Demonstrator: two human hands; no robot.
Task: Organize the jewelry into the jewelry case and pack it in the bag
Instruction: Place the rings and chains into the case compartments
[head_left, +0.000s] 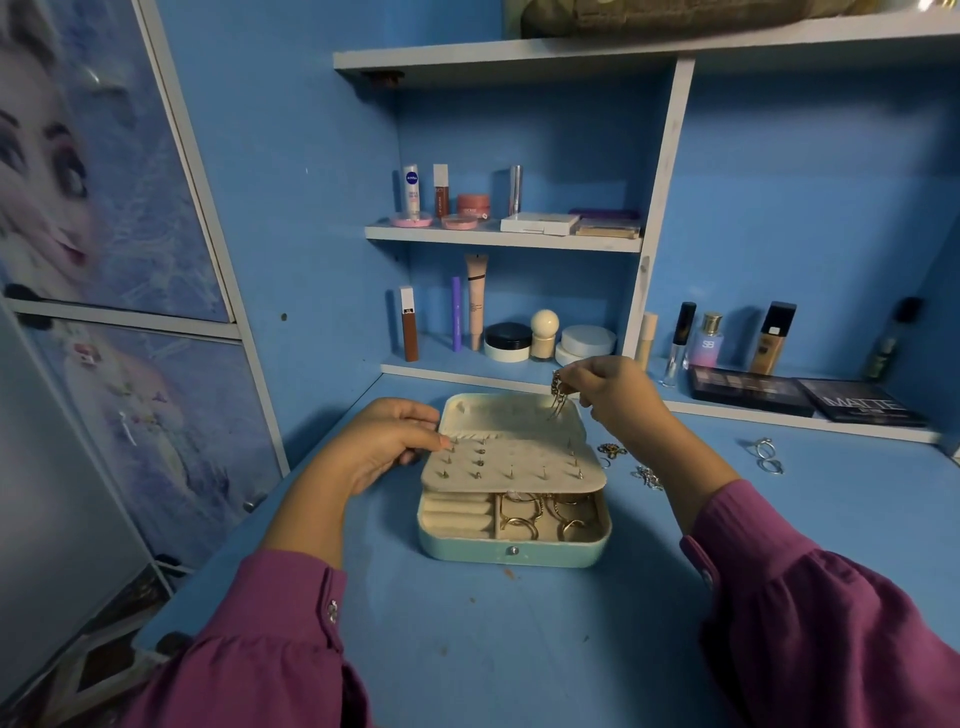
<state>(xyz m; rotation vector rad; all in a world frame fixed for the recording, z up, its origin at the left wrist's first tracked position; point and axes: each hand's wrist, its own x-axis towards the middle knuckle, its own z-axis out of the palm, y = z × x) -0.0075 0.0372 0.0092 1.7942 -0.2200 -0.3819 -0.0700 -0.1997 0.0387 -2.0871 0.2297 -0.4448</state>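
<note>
Case: the small pale green jewelry case (514, 548) with a cream lining sits open in the middle of the blue desk (467, 649), its lid tipped back toward the shelves.
Earring panel: a soft cream flap (511, 467) lies over the back half of the case, with little studs poked through it in rows.
Bottom tray: gold rings and hoops (540, 514) already lie in the front right pocket; the cream ring rolls on the front left look bare.
Left hand: the left hand (384, 447) rests at the left edge of the flap, fingers (439, 441) curled on it. I think it holds the flap and case steady so nothing slides.
Right hand: the right hand (613, 387) is lifted over the back right of the lid. Its fingers pinch a small gold dangly piece (557, 397), closed tight on it, so it hangs straight down.
Why held high: probably to let the piece hang free and not tangle before it goes in.
Still waiting: a little pile of gold and silver bits (631, 465) lies on the desk just right of the case, and two silver rings (766, 456) lie farther right.
Bag: I cannot see one.
How far: about halfway, I guess.
</note>
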